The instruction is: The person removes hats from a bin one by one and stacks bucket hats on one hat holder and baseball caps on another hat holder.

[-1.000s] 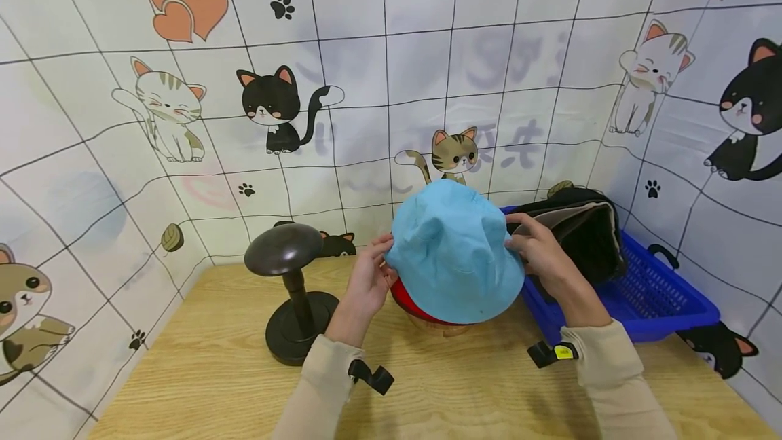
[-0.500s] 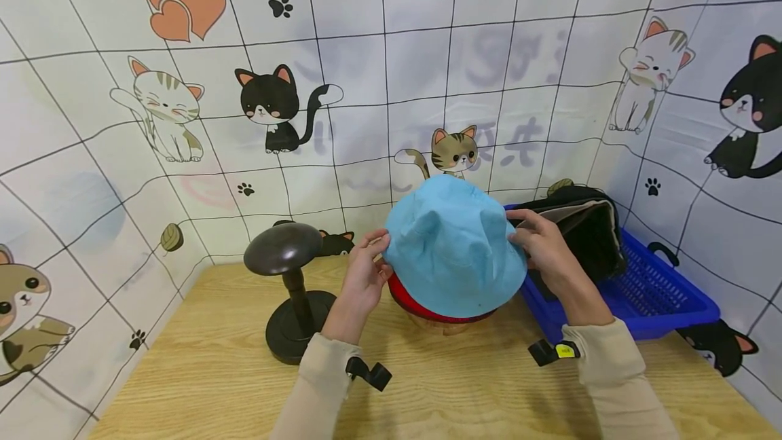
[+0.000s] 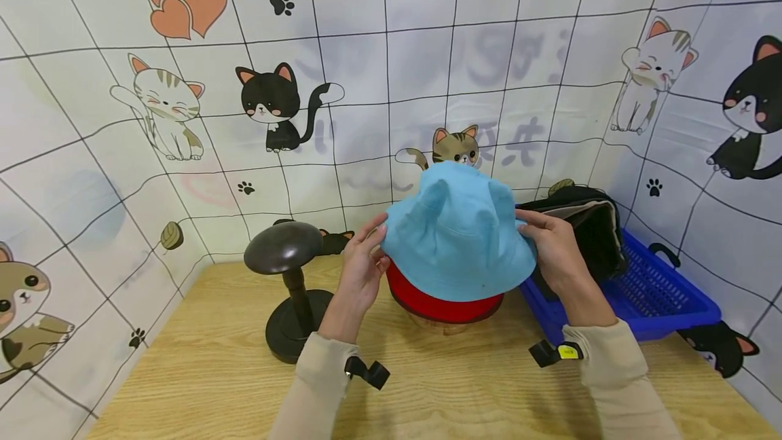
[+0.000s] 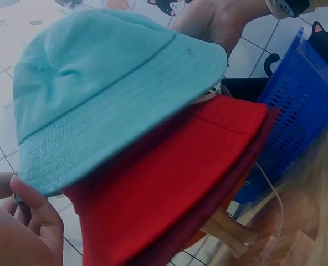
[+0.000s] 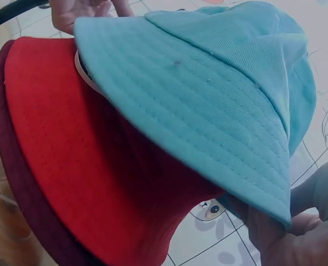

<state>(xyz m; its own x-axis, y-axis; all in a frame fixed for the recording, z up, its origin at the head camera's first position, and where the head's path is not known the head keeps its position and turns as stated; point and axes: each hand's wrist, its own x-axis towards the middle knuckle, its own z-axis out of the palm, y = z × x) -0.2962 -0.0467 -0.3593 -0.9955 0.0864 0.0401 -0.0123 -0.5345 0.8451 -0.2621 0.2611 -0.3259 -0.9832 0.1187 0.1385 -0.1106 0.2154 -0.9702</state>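
A light blue bucket hat (image 3: 458,229) is held by its brim between both hands. My left hand (image 3: 362,270) pinches the brim at the left side, the thumb showing near the edge in the left wrist view. At the opposite side my right hand (image 3: 556,250) grips the brim, partly hidden behind it. Directly below is a red bucket hat (image 5: 86,127), its crown tucked up under the blue one. A maroon hat brim (image 5: 20,149) shows beneath the red. Under these hats stands a wooden stand (image 4: 230,235), mostly covered.
A dark mushroom-shaped hat stand (image 3: 284,250) is at the left on the wooden table (image 3: 201,358). At the right, a blue plastic basket (image 3: 660,304) holds a black bag-like item (image 3: 592,236). A cat-print sheet (image 3: 360,73) hangs behind.
Both hands have raised the blue hat a little, and more of the red brim shows below it. The red hat stays in place.
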